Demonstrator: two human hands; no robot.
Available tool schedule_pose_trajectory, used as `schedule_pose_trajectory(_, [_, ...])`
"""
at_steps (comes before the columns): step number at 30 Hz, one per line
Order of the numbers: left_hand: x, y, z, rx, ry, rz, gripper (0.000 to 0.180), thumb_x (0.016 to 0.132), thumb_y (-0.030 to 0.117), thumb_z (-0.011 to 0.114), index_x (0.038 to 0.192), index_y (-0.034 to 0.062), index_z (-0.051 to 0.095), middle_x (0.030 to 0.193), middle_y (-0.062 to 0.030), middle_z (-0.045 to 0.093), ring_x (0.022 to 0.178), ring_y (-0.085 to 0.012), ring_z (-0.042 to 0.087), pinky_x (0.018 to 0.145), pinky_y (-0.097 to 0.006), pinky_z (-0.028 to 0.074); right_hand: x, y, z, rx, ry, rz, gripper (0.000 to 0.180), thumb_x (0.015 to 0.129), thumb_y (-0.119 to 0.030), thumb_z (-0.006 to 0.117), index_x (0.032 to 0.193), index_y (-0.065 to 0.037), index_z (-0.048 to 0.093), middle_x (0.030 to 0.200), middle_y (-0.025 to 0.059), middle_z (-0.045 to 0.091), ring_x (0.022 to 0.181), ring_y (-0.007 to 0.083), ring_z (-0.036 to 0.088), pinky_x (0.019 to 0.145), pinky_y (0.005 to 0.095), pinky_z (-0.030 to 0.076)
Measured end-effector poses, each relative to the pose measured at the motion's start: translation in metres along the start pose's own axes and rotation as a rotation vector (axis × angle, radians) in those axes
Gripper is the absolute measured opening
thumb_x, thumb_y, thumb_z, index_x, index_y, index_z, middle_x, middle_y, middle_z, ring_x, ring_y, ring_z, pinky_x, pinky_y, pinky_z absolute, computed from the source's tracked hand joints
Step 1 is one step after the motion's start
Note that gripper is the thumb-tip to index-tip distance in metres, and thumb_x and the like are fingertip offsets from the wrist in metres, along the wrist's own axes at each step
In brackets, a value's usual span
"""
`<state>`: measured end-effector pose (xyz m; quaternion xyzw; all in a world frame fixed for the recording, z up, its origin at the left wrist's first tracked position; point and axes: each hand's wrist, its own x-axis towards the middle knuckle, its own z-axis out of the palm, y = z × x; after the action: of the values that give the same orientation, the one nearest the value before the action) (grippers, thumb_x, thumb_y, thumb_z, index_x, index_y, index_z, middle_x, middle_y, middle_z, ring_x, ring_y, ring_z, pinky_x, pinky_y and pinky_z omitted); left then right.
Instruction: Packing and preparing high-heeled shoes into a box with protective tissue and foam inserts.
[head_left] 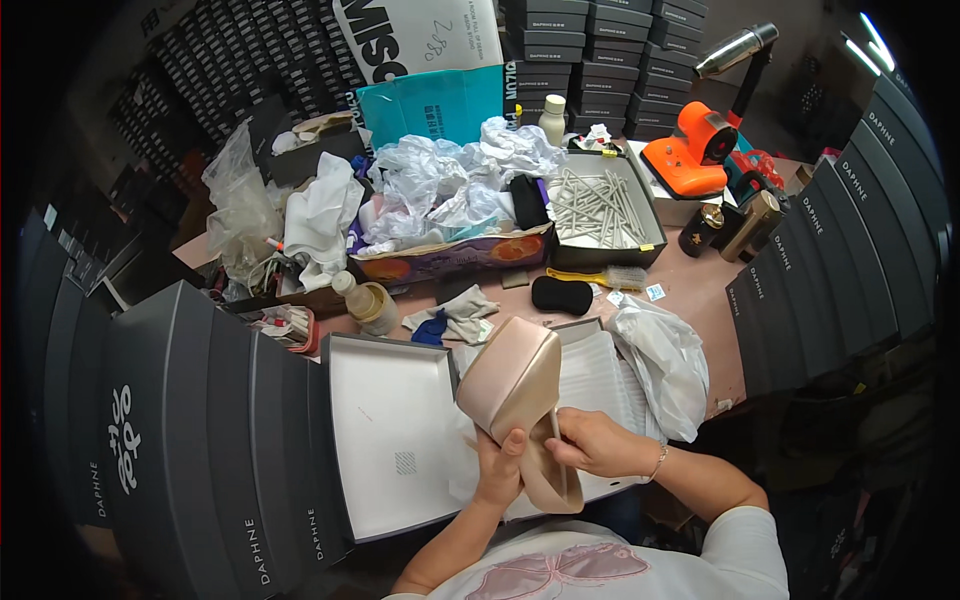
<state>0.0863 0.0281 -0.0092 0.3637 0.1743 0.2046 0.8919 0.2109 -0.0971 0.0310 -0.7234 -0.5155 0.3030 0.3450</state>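
Observation:
A pale pink satin platform shoe [508, 375] is held up in front of me, tilted, its thick sole turned upward. My left hand [498, 468] grips it from the left, the thumb lying along its side. On the other side, my right hand [603, 444] pinches the edge of the shoe's opening or strap; the fingertips are partly hidden. Beneath both hands lies an open shoe box, its white-lined lid [392, 430] at the left. White wrapping [592, 385] fills the part of the box at the right, and a crumpled white plastic bag [668, 365] rests at its edge.
Stacks of dark shoe boxes rise at left [190, 430] and right [850, 240]. Behind are a carton of crumpled paper [440, 190], a box of thin white sticks [605, 205], an orange tool [690, 155], a yellow-handled brush [600, 277], a black pad [562, 295] and a bottle [368, 305].

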Motion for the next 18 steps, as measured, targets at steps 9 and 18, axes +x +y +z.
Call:
schedule_pose_trajectory(9, [-0.006, 0.007, -0.011, 0.208, -0.219, 0.154, 0.125, 0.069, 0.033, 0.085, 0.151, 0.0048, -0.005, 0.14, -0.0113, 0.038, 0.129, -0.0216, 0.04, 0.107, -0.036, 0.033, -0.022, -0.048, -0.02, -0.025, -0.103, -0.011, 0.023, 0.087, -0.02, 0.056, 0.092, 0.002, 0.058, 0.096, 0.021, 0.059, 0.079, 0.039, 0.062, 0.07, 0.0426, 0.052])
schedule_pose_trajectory(18, [0.001, 0.004, -0.004, 0.35, -0.318, 0.179, 0.118, 0.065, 0.025, 0.084, 0.151, 0.0053, 0.004, 0.136, -0.0097, 0.042, 0.125, -0.0202, 0.044, 0.105, -0.035, 0.036, -0.042, -0.03, 0.008, 0.159, 0.125, 0.081, 0.018, 0.096, -0.015, 0.052, 0.101, 0.0, 0.059, 0.089, 0.0191, 0.065, 0.08, 0.0338, 0.064, 0.073, 0.0376, 0.05])
